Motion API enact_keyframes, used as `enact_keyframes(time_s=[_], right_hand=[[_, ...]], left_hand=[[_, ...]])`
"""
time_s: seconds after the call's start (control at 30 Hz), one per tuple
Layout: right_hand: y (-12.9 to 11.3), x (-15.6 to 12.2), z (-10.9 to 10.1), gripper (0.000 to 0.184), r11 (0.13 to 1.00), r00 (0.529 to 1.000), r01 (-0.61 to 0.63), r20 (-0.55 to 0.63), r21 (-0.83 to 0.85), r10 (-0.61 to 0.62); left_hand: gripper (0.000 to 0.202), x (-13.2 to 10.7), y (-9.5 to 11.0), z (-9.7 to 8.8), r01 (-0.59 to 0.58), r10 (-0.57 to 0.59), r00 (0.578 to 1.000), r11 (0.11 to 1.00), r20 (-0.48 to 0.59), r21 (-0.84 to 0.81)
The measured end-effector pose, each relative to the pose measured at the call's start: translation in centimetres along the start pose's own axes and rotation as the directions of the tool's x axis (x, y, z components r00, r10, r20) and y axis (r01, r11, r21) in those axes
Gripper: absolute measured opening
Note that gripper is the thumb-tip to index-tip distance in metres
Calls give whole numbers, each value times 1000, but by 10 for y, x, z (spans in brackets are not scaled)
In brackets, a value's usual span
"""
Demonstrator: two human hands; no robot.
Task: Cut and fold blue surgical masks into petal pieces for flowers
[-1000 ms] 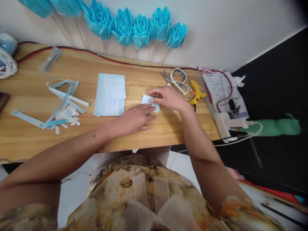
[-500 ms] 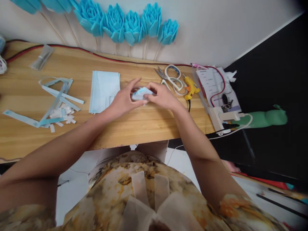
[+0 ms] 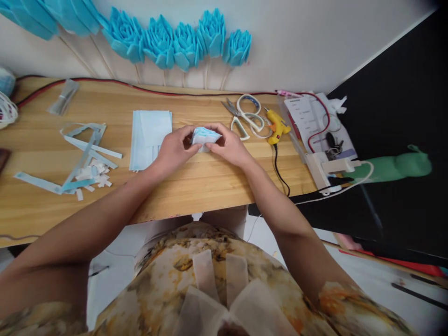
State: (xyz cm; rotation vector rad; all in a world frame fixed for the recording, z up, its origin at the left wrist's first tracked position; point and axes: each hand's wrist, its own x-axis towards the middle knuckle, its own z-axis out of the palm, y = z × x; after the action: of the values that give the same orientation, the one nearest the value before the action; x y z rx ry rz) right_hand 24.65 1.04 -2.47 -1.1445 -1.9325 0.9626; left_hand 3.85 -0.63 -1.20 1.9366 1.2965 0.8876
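Note:
Between my two hands is a small bundle of folded light-blue sheet (image 3: 205, 136), with layered edges showing on top. My left hand (image 3: 177, 148) pinches its left side, thumb in front and fingers behind. On the other side my right hand (image 3: 227, 143) grips it the same way, thumb near its lower front. Just left of my left hand lies a stack of flat light-blue sheets (image 3: 150, 133), partly covered by that hand. The bundle is held above the wooden table (image 3: 196, 186).
Scissors (image 3: 247, 112) and a yellow glue gun (image 3: 278, 126) lie to the right, beside a power strip (image 3: 320, 170). Cut blue strips (image 3: 84, 149) and white scraps (image 3: 93, 172) are at left. Blue fabric flowers (image 3: 187, 44) on sticks line the wall.
The bundle has turned more upright, its layered edge now facing up. My left fingers have closed in around it, and the view has shifted slightly.

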Motion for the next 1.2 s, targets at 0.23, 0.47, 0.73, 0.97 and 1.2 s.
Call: enact_keyframes(time_s=[0.23, 0.47, 0.73, 0.97, 1.2], right_hand=[[-5, -4, -1, 47, 1000, 1000, -12, 7, 29, 12], [-6, -5, 6, 35, 997, 997, -71, -34, 11, 72], [-5, -5, 3, 45, 992, 992, -34, -120, 121, 49], [-18, -11, 0, 37, 994, 984, 66, -162, -83, -79], [-7, -4, 5, 18, 998, 995, 33, -97, -51, -38]], left_hand=[[38, -1, -1, 3, 20, -20, 999, 1000, -28, -8], [18, 0, 0, 2, 54, -53, 998, 999, -42, 6], [26, -1, 2, 2, 138, -128, 988, 985, 92, -108], [13, 1, -1, -2, -49, 51, 997, 998, -62, 32], [9, 4, -12, 3, -130, 137, 989, 984, -47, 125]])
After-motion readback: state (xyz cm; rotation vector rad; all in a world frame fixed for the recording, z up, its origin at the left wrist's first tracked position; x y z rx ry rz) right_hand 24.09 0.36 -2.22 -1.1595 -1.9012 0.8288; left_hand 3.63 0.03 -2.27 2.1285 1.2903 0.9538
